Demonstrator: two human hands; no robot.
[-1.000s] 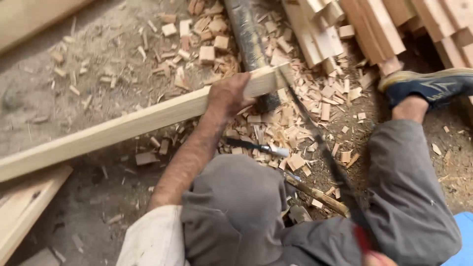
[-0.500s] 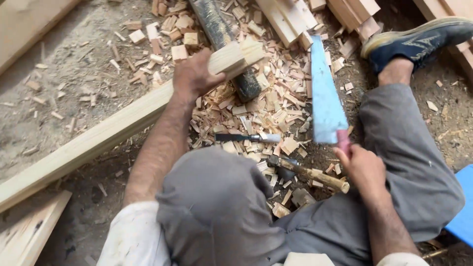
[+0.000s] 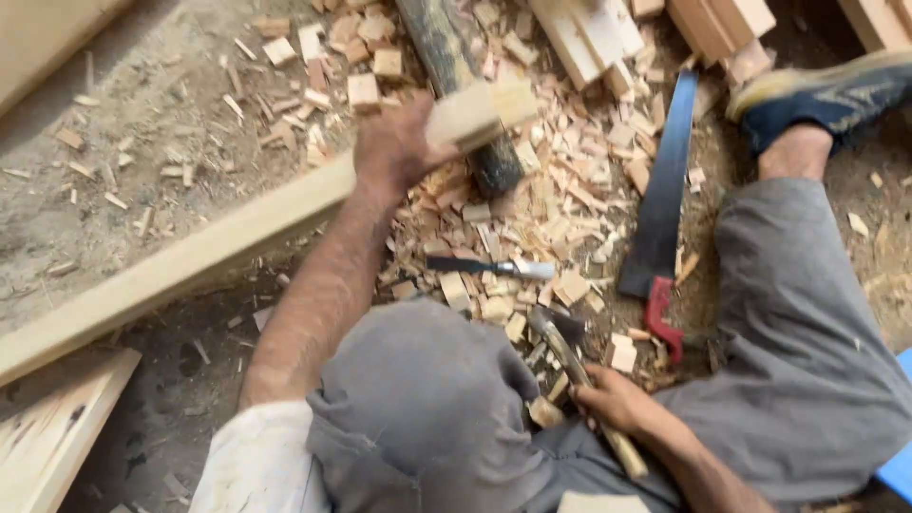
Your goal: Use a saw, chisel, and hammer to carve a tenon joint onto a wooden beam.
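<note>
Fingers of the left hand [image 3: 394, 147] wrap around a long pale wooden beam [image 3: 190, 266] close to its far end, holding that end over a dark round log [image 3: 456, 76] that lies among the chips. Fingers of the right hand [image 3: 617, 404] are curled shut on the wooden handle of a hammer [image 3: 570, 356], whose dark head sits just above the person's knee, low over the ground. A handsaw [image 3: 660, 204] with a dark blade and a red grip lies flat on the ground to the right, touched by neither hand, and a chisel [image 3: 489, 268] with a dark handle lies between the beam and the hammer, also free. Small offcut blocks and wood chips [image 3: 560, 190] carpet the dirt around the log, which suggests a good deal of cutting is already done here. The beam's end looks pale and blurred, so whether a joint or notch is finished there cannot be told. Judging by the grip, the sawing part seems set aside and striking work appears to be what is in hand, with the chisel not yet picked up. Stacked pale planks [image 3: 589, 38] lie beyond the log, near a blue shoe [image 3: 826, 90].
</note>
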